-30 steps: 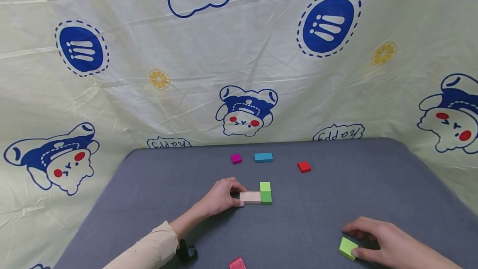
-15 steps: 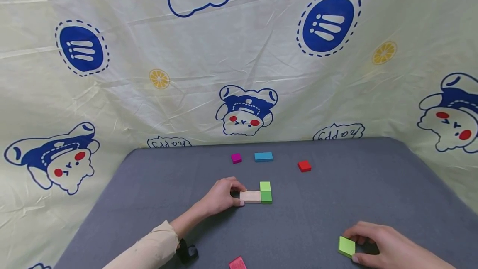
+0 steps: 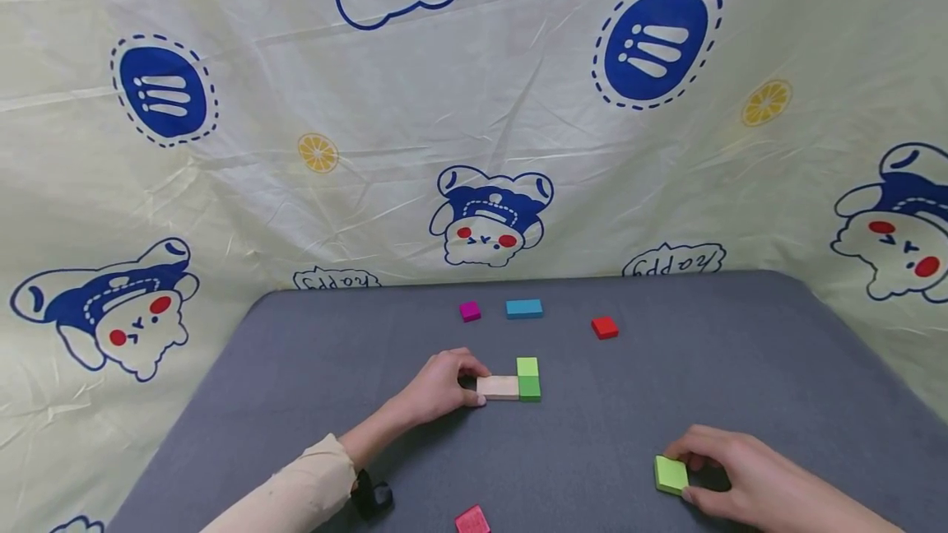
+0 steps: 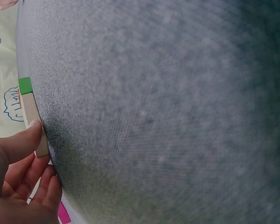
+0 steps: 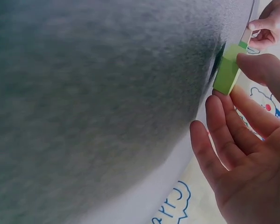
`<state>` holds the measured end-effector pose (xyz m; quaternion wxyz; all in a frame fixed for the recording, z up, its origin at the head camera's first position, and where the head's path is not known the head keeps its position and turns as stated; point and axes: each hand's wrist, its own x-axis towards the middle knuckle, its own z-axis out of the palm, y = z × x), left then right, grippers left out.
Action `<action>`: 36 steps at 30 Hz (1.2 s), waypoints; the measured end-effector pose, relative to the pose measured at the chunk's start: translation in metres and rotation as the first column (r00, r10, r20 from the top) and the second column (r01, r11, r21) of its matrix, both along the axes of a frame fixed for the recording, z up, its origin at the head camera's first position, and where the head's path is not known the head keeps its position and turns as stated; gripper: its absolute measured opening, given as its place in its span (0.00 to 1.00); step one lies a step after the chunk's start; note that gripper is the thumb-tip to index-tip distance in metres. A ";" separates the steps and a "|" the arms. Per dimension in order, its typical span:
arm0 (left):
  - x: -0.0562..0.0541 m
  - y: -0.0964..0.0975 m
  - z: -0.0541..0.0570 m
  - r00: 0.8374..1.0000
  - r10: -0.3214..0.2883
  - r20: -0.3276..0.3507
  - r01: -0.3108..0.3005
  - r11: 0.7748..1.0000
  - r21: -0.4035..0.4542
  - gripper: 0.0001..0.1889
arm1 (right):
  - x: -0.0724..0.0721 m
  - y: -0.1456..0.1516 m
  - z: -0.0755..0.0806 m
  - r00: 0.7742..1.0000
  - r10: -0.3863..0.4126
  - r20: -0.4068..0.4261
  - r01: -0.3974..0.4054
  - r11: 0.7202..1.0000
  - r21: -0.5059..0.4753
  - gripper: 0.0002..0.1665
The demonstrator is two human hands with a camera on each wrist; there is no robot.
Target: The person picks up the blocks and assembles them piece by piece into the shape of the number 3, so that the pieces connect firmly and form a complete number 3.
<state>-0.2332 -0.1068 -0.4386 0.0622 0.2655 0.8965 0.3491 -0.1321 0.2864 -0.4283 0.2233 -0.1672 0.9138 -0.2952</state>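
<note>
My left hand [image 3: 443,386] pinches the left end of a pale wooden block [image 3: 499,387] lying on the grey table; the left wrist view shows the thumb [image 4: 24,142] on the near side of the block. Against its right end sits a green block [image 3: 529,388], and a light green block [image 3: 527,367] touches that one's far side. Toward the front right, my right hand [image 3: 748,471] pinches another light green block [image 3: 671,475] between thumb and fingertips. In the right wrist view this block [image 5: 227,70] looks tilted; whether it touches the table I cannot tell.
Along the back of the table [image 3: 355,336] lie a magenta block [image 3: 470,312], a blue block [image 3: 524,309] and a red block [image 3: 605,327]. A pinkish-red block [image 3: 472,520] is at the front edge of view. A printed cloth [image 3: 385,105] hangs behind the table.
My right hand has closed its fingers on the light green block and shifted it a little left and away from me. My left hand keeps its hold on the wooden block.
</note>
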 end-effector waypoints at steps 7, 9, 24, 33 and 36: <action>-0.001 0.000 0.000 1.000 -0.001 0.001 0.001 1.000 0.001 0.14 | -0.005 -0.017 0.008 0.993 0.066 -0.101 -0.066 0.998 -0.001 0.16; -0.001 0.000 0.000 1.000 -0.001 0.003 0.001 1.000 0.001 0.14 | -0.006 -0.023 0.009 0.985 0.084 -0.153 -0.087 0.996 -0.011 0.15; 0.000 0.000 -0.001 1.000 0.006 -0.003 -0.006 1.000 0.000 0.14 | -0.016 -0.062 0.012 0.905 0.179 -0.386 -0.198 0.980 -0.011 0.18; 0.000 0.000 0.001 1.000 0.003 -0.002 -0.003 1.000 0.001 0.14 | -0.024 -0.082 0.013 0.904 0.184 -0.385 -0.202 0.979 -0.005 0.18; 0.000 0.000 0.001 1.000 -0.001 -0.002 0.001 1.000 0.004 0.14 | -0.030 -0.089 0.014 0.913 0.185 -0.363 -0.197 0.980 0.006 0.17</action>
